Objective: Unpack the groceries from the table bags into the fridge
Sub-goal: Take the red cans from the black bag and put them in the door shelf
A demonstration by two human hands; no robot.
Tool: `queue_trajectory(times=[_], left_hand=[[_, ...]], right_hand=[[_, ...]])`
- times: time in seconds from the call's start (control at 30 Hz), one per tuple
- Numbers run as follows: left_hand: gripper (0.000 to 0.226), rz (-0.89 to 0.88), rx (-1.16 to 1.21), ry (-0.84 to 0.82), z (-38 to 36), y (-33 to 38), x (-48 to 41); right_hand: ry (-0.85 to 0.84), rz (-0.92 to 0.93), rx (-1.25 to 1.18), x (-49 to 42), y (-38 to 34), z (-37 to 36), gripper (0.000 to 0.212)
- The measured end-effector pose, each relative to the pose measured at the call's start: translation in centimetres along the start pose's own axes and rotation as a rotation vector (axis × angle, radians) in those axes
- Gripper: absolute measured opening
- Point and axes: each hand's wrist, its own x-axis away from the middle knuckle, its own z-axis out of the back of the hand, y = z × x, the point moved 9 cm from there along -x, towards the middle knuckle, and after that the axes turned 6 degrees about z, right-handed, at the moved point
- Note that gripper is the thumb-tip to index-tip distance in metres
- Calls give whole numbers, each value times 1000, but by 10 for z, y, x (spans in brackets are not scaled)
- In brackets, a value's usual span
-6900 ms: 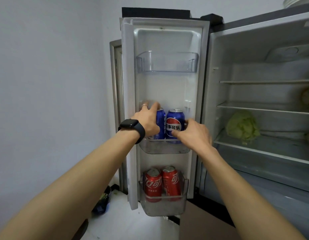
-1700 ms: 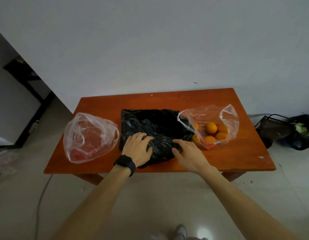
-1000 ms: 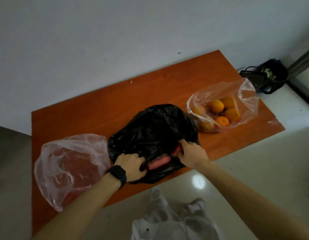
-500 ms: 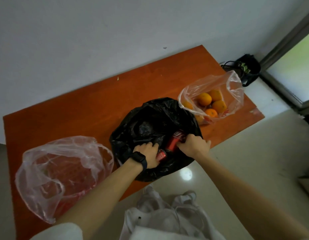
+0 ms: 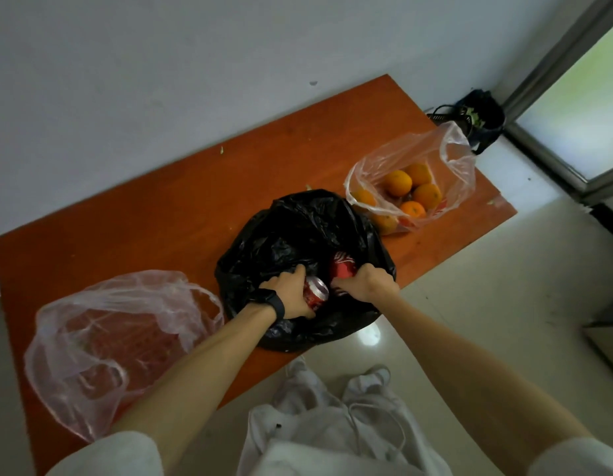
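Observation:
A black plastic bag [image 5: 291,231] lies open at the near edge of the orange-brown table [image 5: 160,214]. Both my hands are inside its mouth. My left hand [image 5: 291,293], with a black watch at the wrist, grips a red cola can [image 5: 315,293] whose silver top faces me. My right hand [image 5: 366,281] grips a second red cola can [image 5: 342,264] just to the right of the first. The cans lie side by side, partly covered by the bag's folds and my fingers.
A clear bag of several oranges [image 5: 411,190] sits at the table's right end. A crumpled clear bag with red print [image 5: 109,341] lies at the left. A dark bin with green scraps [image 5: 476,115] stands on the floor beyond the table, beside a door frame.
Earlier I stood at the fridge door setting blue cans on a shelf. Since then I came to the table, opened the black bag, and each hand closed round a red can.

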Motion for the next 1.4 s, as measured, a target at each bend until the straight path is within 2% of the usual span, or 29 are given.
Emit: queue_trajectory(times=[0.07, 0.2, 0.37, 0.47, 0.63, 0.77, 0.83, 0.9, 1.0, 1.1, 1.2, 1.3, 1.4], left_hand=[[87, -26, 77, 48, 19, -2, 6], [80, -89, 293, 77, 57, -6, 17], [82, -113, 465, 135, 96, -12, 29], [84, -155, 726, 112, 122, -10, 37], [65, -236, 1086, 87, 164, 16, 47], [61, -191, 1245, 107, 177, 58, 43], [63, -181, 1304, 67, 174, 92, 43], [73, -190, 1308, -8, 162, 130, 43], [84, -268, 1182, -153, 137, 198, 53], [84, -363, 1052, -292, 114, 271, 69], [87, -474, 880, -435, 89, 347, 90], [79, -571, 694, -465, 59, 427, 120], [87, -695, 649, -439, 33, 514, 163]], right_hand=[[-7, 49, -6, 2, 2, 11, 81], [-67, 170, -42, 10, 0, 28, 63], [-169, 288, -380, 29, -6, 39, 53], [-217, 343, -534, 49, -10, 52, 54], [-207, 398, -911, 79, -8, 75, 89], [-103, 447, -1190, 95, 6, 102, 97], [-29, 441, -1336, 98, 23, 113, 106], [40, 433, -1480, 103, 43, 124, 108], [131, 471, -1635, 115, 76, 145, 103], [248, 541, -1647, 137, 128, 177, 97], [360, 511, -1608, 165, 199, 201, 89], [485, 467, -1599, 198, 277, 223, 89], [610, 457, -1582, 239, 355, 249, 88]])
